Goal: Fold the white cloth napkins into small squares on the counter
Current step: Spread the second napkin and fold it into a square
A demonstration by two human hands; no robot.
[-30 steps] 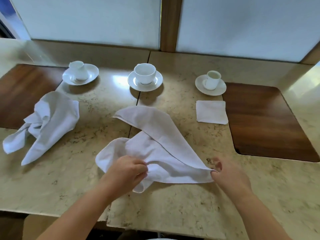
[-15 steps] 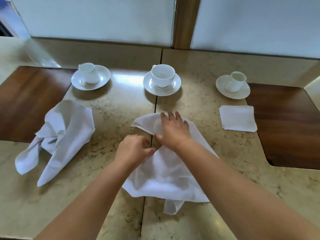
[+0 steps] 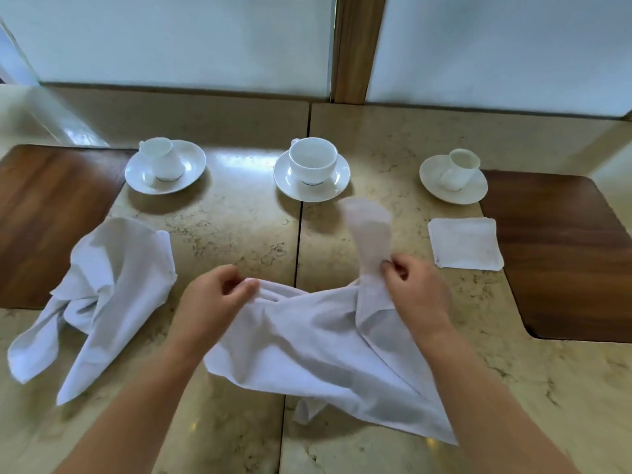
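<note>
A rumpled white napkin (image 3: 318,350) is spread across the middle of the marble counter (image 3: 239,241). My left hand (image 3: 215,299) pinches its upper left edge. My right hand (image 3: 413,289) pinches its upper right part, and a blurred corner of the cloth sticks up above the fingers. The lower part of the napkin lies on the counter between my forearms. A second napkin (image 3: 99,295) lies crumpled at the left. A napkin folded into a small square (image 3: 465,242) sits at the right.
Three white cups on saucers stand in a row at the back: left (image 3: 164,165), middle (image 3: 312,169), right (image 3: 455,176). Dark wooden insets lie at the far left (image 3: 44,213) and far right (image 3: 561,254). A wall with a wooden post rises behind.
Both hands drew apart from the middle of the napkin and lifted its upper edge. The right hand went from lying flat on the cloth to pinching it, and a corner flipped upward.
</note>
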